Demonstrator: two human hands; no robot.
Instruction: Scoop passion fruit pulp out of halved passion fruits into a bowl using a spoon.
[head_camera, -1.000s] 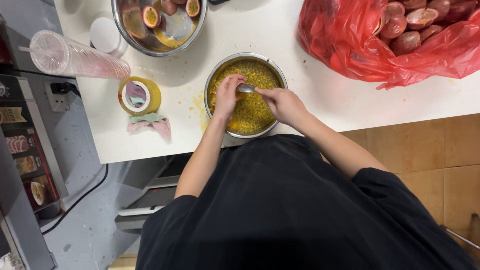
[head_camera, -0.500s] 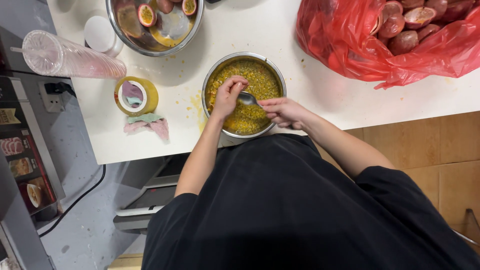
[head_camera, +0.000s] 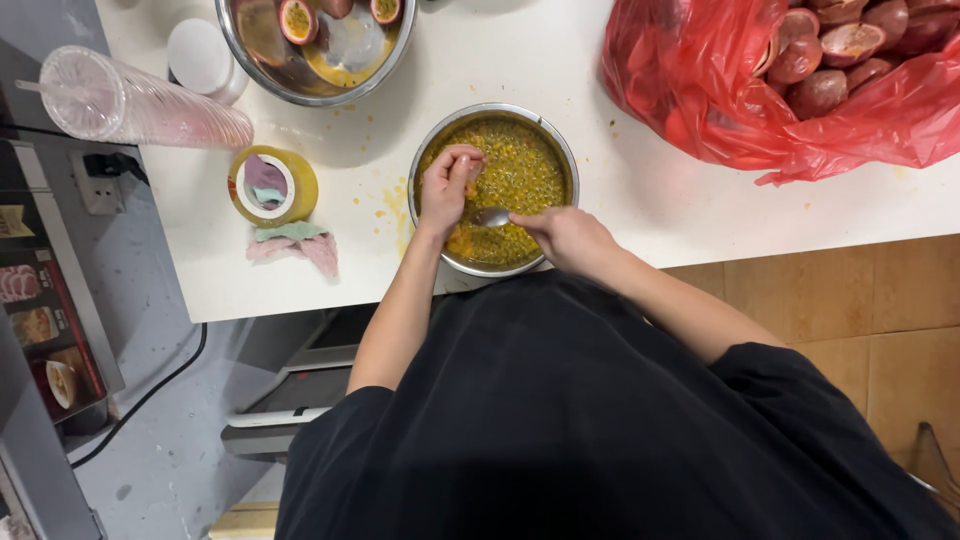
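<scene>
Steel bowl (head_camera: 556, 158) of yellow seedy pulp sitting at the near table edge — left hand (head_camera: 446, 187) curled around a small fruit piece over it, right hand (head_camera: 568, 236) gripping a spoon (head_camera: 490, 216), bowl of the spoon at the fruit; seemingly mid-scoop, next calling for scraping pulp down

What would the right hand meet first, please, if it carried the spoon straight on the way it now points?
Most likely the left hand: the right hand holds a spoon aimed leftward across the steel bowl of yellow seedy pulp. Depth is unclear, so it might dip into the pulp first.
</scene>
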